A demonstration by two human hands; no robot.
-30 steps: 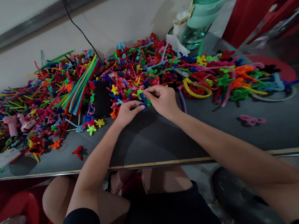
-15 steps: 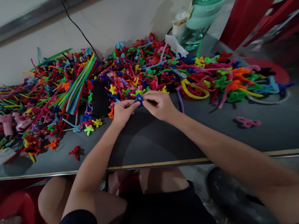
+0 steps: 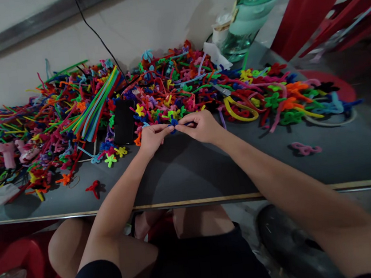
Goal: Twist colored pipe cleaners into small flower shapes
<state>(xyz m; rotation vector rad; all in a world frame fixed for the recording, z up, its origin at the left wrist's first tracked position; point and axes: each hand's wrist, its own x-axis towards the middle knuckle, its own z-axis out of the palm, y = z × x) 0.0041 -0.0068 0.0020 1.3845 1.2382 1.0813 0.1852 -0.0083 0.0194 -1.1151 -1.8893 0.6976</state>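
Observation:
Between my hands, a little above the dark table (image 3: 189, 174), is a blue pipe cleaner (image 3: 172, 123) bent into a small looped shape. My left hand (image 3: 153, 138) pinches its left side between thumb and forefinger. From the other side my right hand (image 3: 200, 127) pinches it, fingertips almost meeting those of the left. The fingers cover much of the blue piece, so its exact shape is hard to make out. Just behind the hands lie yellow and green pipe-cleaner flowers (image 3: 173, 113). A black phone (image 3: 124, 123) rests left of my left hand.
A heap of coloured pipe cleaners (image 3: 44, 110) runs along the wall. Yellow-handled scissors (image 3: 240, 109) lie right of my hands. A green bottle (image 3: 243, 27) stands at the back right. Pink (image 3: 305, 148) and red twisted pieces (image 3: 93, 189) lie nearer the front edge.
My right hand has turned slightly, its thumb and fingertips now closer to the left hand's and covering more of the blue pipe cleaner. The left hand has barely moved.

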